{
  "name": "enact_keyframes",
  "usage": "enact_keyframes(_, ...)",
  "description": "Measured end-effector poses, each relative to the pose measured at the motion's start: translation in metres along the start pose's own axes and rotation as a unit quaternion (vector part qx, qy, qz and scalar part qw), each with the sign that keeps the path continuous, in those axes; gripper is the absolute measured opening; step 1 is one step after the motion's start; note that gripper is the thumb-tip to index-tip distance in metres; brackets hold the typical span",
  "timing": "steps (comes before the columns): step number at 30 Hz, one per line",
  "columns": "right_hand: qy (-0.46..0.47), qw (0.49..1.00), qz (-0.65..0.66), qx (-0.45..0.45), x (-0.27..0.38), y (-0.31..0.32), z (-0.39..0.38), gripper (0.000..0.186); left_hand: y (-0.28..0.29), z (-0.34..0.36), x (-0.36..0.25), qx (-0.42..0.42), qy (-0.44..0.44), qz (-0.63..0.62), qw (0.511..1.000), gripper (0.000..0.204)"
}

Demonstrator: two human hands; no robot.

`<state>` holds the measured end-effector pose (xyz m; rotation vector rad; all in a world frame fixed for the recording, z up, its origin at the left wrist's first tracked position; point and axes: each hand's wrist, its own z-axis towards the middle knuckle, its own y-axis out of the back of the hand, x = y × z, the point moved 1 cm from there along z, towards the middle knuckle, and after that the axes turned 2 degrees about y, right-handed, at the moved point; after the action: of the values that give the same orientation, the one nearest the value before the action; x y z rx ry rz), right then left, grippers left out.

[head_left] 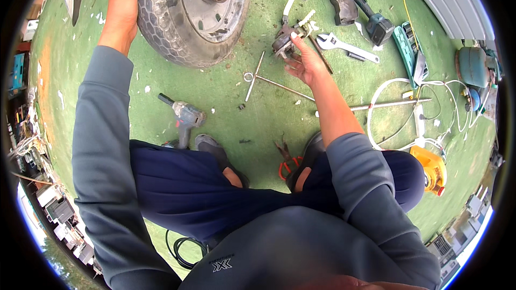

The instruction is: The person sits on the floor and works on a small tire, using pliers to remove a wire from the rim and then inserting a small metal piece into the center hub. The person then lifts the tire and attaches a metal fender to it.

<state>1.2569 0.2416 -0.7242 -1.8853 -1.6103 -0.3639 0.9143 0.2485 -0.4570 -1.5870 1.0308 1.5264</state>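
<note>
A wheel with a worn black tyre (pixel 161 27) and a grey metal rim stands tilted at the upper left. My left hand (pixel 121 8) grips its left side, with the fingertips cut off by the top of the view. To the right of the wheel, my right hand (pixel 307 63) holds a dark, rounded metal part (pixel 282 43), thumb on top and fingers curled beneath. Light-coloured handles (pixel 288 8) stick up behind this part, and I cannot tell whether they belong to it. An adjustable wrench (pixel 344 45) lies just right of my right hand.
A T-shaped metal rod (pixel 279 87) and a cordless impact driver (pixel 188 118) lie on the green floor. Orange-handled snips (pixel 287 164) sit between my shoes. An angle grinder (pixel 365 8), a teal tool case (pixel 408 53), a coiled pale hose (pixel 371 110) and a yellow container (pixel 430 171) are at right.
</note>
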Motion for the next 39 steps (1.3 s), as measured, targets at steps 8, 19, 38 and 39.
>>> enact_keyframes(8, -0.032, 0.998, -0.018, 0.049, 0.003, -0.012, 0.004, 0.084, 0.004, 0.004, 0.004, 0.000, -0.005, 0.005, 1.000, 0.063)
enact_keyframes(19, 0.038, 0.996, -0.043, 0.068, -0.003, -0.023, -0.006, 0.062, 0.011, 0.003, 0.003, 0.020, -0.001, -0.012, 1.000, 0.060)
enact_keyframes(38, 0.470, 0.825, -0.268, 0.163, 0.084, -0.159, 0.004, 0.087, 0.031, -0.013, 0.000, 0.037, -0.035, -0.050, 0.997, 0.047)
enact_keyframes(39, 0.495, 0.808, -0.282, 0.152, 0.082, -0.161, 0.006, 0.083, 0.030, -0.008, 0.005, 0.035, -0.032, -0.067, 0.997, 0.046)
